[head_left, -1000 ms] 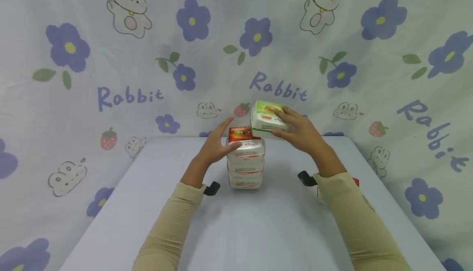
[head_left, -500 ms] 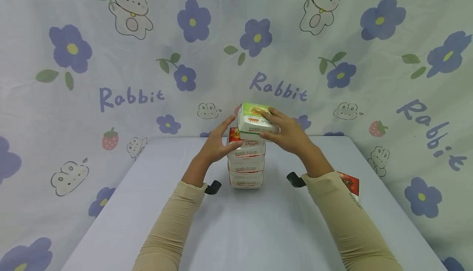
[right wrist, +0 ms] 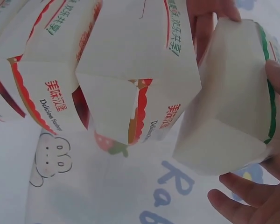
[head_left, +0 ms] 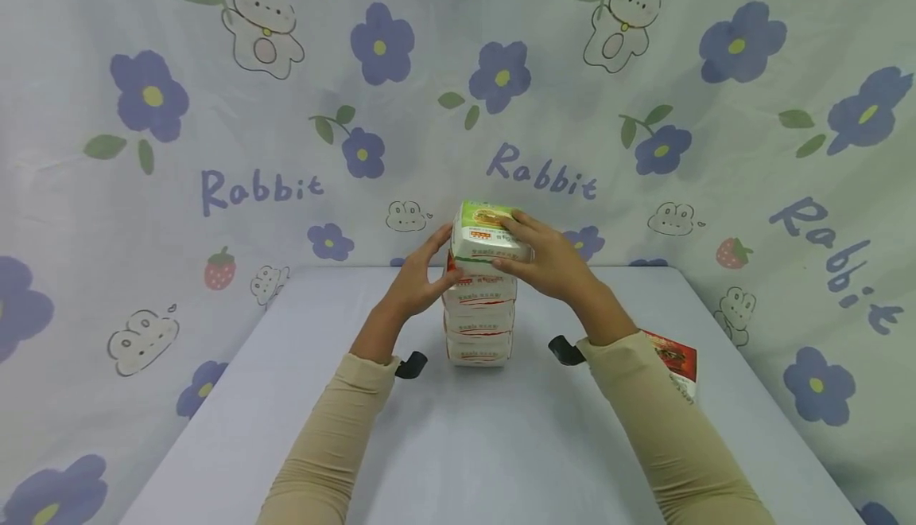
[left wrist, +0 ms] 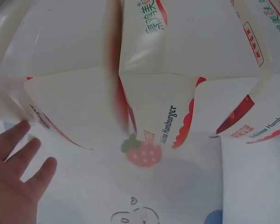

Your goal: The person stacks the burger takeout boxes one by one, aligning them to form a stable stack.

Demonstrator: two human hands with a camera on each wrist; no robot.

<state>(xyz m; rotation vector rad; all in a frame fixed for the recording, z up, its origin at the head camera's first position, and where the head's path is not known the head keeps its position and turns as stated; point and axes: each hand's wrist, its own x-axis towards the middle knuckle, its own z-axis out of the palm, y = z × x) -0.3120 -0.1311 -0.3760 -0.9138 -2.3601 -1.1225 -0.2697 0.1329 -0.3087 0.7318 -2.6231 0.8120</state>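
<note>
In the head view, your right hand (head_left: 545, 258) is grasping the green-topped box (head_left: 490, 248) from its right side, thumb on the near face and fingers over the top. The box is sitting left of that grip, its longer side seemingly running left to right, just above the upright stack of boxes (head_left: 478, 318) on the desk (head_left: 458, 437); whether it is resting fully there, you cannot tell. Your right hand is slanting inward, palm facing left. Your left hand (head_left: 415, 278) is flanking the stack's upper left side. A red box (head_left: 676, 362) is lying apart, by your right sleeve (head_left: 669, 421).

In the left wrist view, your left hand is staying ungripped, fingers spread beside the stack's top; contact is unclear.

In the right wrist view, the green-topped box is tilting against the stack's top, a wedge-shaped gap showing between them
</note>
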